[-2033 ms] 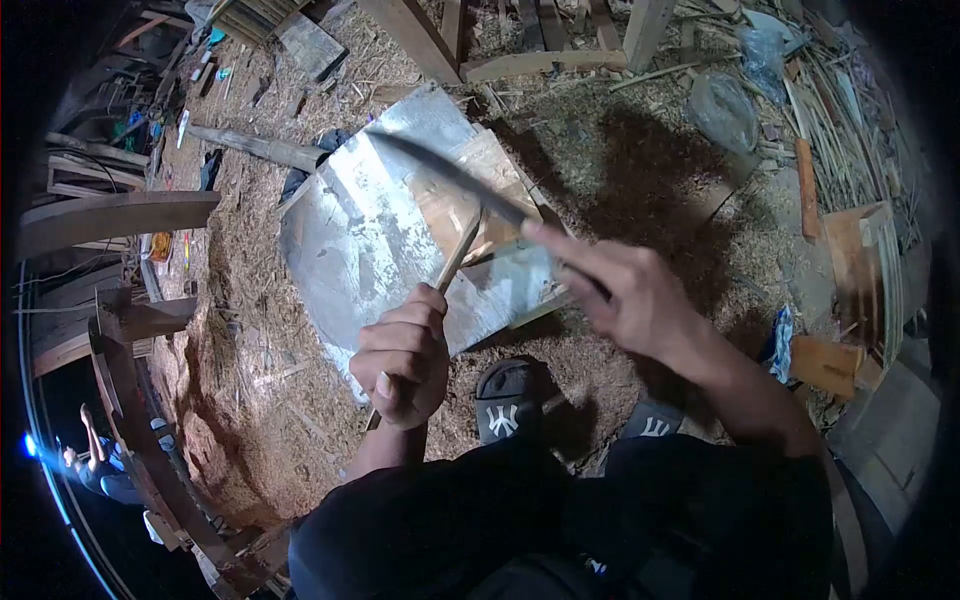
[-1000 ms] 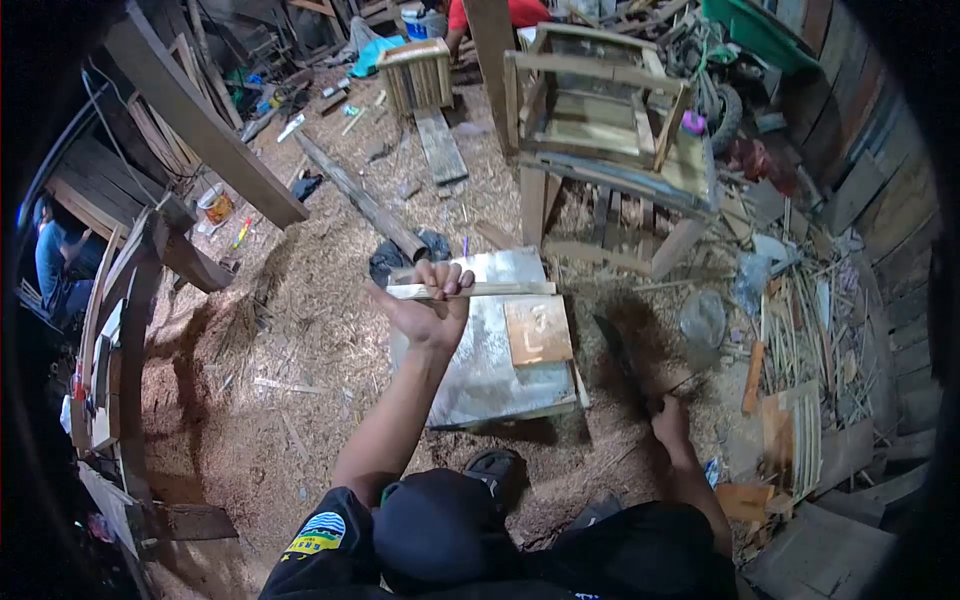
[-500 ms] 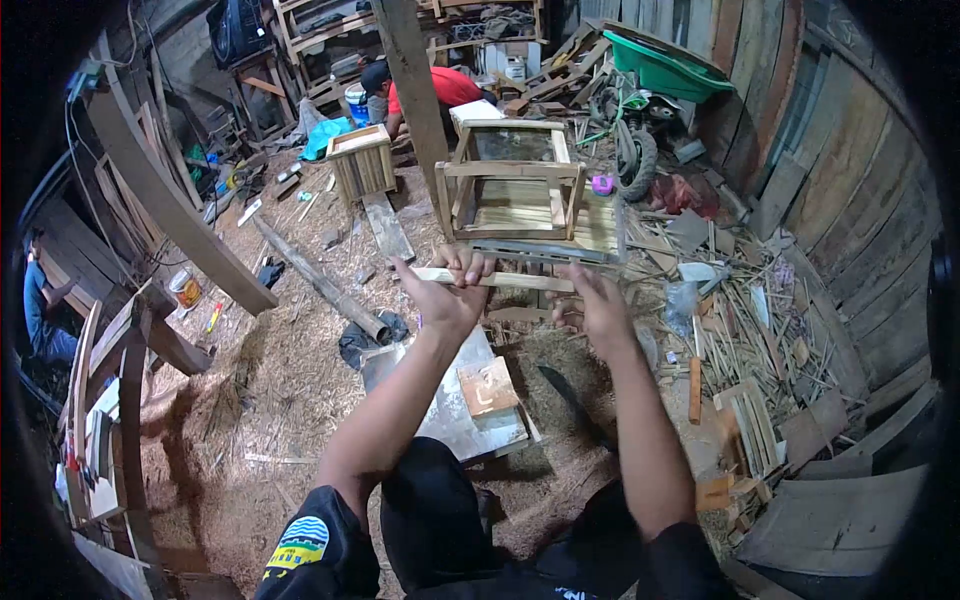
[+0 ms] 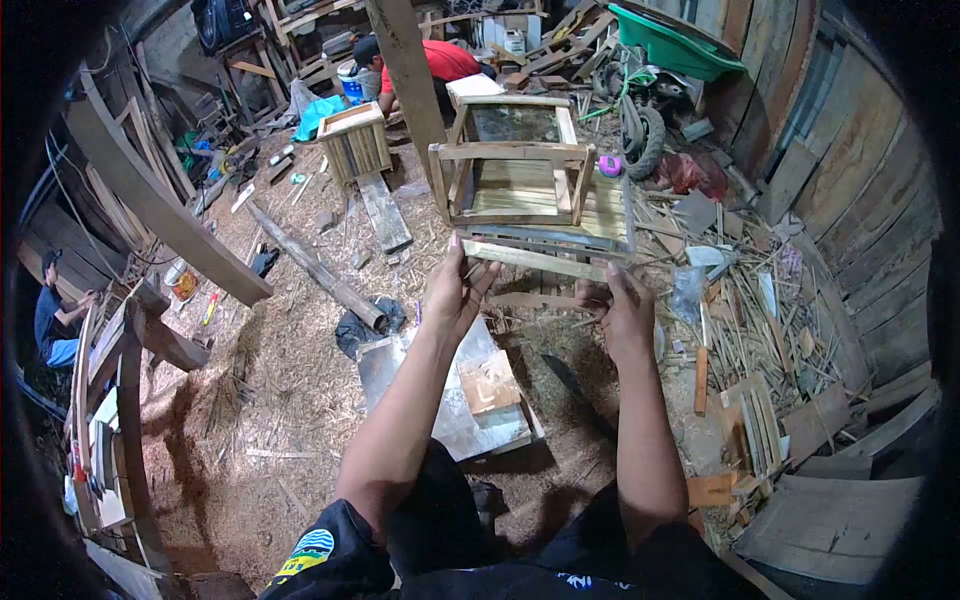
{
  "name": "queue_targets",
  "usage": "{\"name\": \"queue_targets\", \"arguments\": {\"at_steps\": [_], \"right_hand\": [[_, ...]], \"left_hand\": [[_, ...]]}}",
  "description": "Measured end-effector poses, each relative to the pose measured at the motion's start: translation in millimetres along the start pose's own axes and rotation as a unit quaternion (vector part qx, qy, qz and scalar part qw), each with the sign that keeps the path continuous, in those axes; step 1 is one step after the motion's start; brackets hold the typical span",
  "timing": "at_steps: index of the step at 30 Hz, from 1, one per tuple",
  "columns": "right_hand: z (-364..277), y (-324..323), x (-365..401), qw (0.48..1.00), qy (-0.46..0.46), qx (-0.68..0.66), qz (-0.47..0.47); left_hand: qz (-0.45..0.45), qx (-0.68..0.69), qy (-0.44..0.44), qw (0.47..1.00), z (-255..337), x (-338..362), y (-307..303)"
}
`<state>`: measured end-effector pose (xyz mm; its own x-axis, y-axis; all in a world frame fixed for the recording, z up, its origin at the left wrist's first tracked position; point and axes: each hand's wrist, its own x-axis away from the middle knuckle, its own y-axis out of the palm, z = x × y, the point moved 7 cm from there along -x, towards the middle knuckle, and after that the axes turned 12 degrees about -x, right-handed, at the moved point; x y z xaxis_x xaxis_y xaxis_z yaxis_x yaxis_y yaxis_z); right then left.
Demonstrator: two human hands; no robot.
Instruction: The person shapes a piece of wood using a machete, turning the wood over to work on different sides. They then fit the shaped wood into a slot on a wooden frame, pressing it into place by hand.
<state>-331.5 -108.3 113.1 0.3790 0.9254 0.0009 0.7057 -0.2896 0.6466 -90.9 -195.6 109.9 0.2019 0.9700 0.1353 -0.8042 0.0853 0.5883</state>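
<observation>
A pale wooden strip (image 4: 535,261) spans the gap between my hands, tilted slightly down to the right. My left hand (image 4: 456,290) pinches its left end between thumb and fingers. At the other end, my right hand (image 4: 622,305) is closed on the strip. Just beyond it stands a wooden frame (image 4: 510,152) on a slatted wooden panel (image 4: 600,225). Below my hands, a small square wood block (image 4: 489,384) lies on a flat board (image 4: 420,400). A dark machete-like blade (image 4: 568,382) rests on the ground to the right of the board.
A wooden post (image 4: 408,90) rises beyond the frame. A slatted box (image 4: 355,145), a long pole (image 4: 315,265) and a plank (image 4: 384,212) lie left. Wood scraps (image 4: 770,330) cover the right side. One person in red (image 4: 450,62) bends over at the back; another (image 4: 60,315) sits far left.
My left hand has shifted from nearer the strip's middle to its left end. The strip has risen slightly, and my right hand has moved a little right. The person at far left shows more fully.
</observation>
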Motion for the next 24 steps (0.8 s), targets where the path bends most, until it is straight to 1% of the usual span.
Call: {"name": "queue_targets", "arguments": {"at_steps": [2,4,5,7,8,11,13,14,16,17,19,21,23,24], "right_hand": [[6.2,-11.6,-6.3,1.0,0.007,-0.001,0.004],[17.9,-36.7,-20.2,0.999,0.024,0.002,0.026],[16.2,-34.4,-20.3,0.999,0.024,0.002,0.028],[7.8,-40.0,-18.0,0.996,0.006,-0.018,0.089],[5.5,-40.7,-18.9,0.996,0.006,-0.016,0.091],[7.6,-44.3,-24.2,0.995,0.015,-0.037,0.087],[13.1,-46.9,-29.2,0.994,0.027,-0.087,0.064],[15.8,-46.9,-30.8,0.994,0.027,-0.087,0.063],[20.2,-50.6,-33.6,0.995,0.018,-0.037,0.094],[21.4,-50.2,-36.5,0.995,0.016,-0.037,0.095],[16.0,-45.3,-42.7,0.997,-0.031,-0.009,0.066],[9.8,-42.2,-44.9,0.997,-0.031,0.003,0.071],[4.5,-33.4,-47.8,0.998,-0.048,-0.01,0.028],[2.8,-31.3,-47.9,0.999,-0.046,-0.01,0.026]], "left_hand": [[0.002,0.003,-0.007,1.0,-9.5,-7.8,-1.7],[0.001,-0.007,-0.009,1.0,-16.6,-12.7,2.0],[0.001,-0.007,-0.011,1.0,-18.8,-14.8,5.0],[0.001,-0.028,-0.005,1.0,-21.8,-17.9,10.2],[-0.013,-0.029,-0.006,0.999,-25.5,-21.5,9.6],[-0.018,-0.014,-0.023,0.999,-37.0,-30.7,4.2],[-0.01,-0.009,-0.023,1.0,-40.5,-36.1,3.2],[-0.006,-0.005,-0.021,1.0,-42.5,-40.3,2.1],[0.0,-0.021,-0.034,0.999,-44.8,-48.2,-2.4],[0.006,-0.038,-0.049,0.998,-46.3,-51.5,-4.6],[0.008,-0.059,-0.047,0.997,-46.6,-56.3,-7.2],[0.034,-0.029,-0.05,0.998,-46.7,-59.7,-13.1],[0.028,-0.035,-0.045,0.998,-43.5,-60.7,-17.2],[0.012,-0.032,-0.042,0.999,-40.7,-61.6,-17.5]]}}
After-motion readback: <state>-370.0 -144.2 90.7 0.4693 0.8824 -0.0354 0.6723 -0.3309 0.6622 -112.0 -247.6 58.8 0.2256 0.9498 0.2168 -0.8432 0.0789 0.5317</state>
